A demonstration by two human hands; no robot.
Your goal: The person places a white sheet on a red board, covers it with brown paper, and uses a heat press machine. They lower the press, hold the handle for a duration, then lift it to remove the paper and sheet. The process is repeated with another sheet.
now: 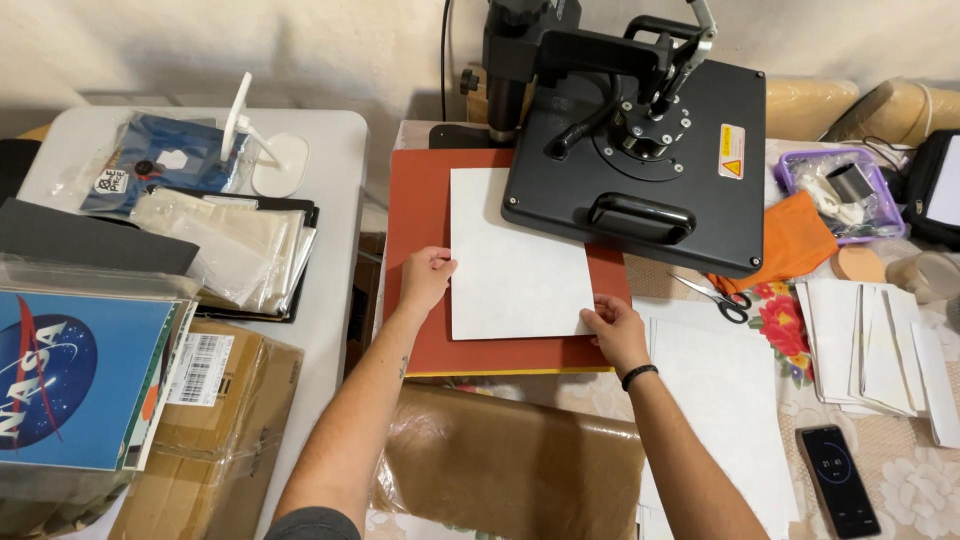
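Squarely Setting the Sheet on the Press Bed

Both hands are on a white rectangular paper sheet [515, 255] lying flat on the rust-red rubber pad [420, 330] of a black swing-away heat press. The left hand [427, 278] closes its grip lightly on the sheet's left edge, fingers curled over the top and thumb at the rim. The right hand [612, 328] pinches the near right corner, fingertips pressed flat on the paper. Neither hand lifts it; the sheet rests on the pad between the two grips.

Beyond the right grip, the black square heating plate [650, 170] is swung aside and hangs over the sheet's far right corner. Just right of that grip lie steel scissors with black handles [715, 297] and an orange folded cloth [790, 240].

By the look of it, the step in hand is squaring the sheet on the pad. A next move would call for small, even nudges from both grips, keeping the paper flat and its edges parallel to the pad's.
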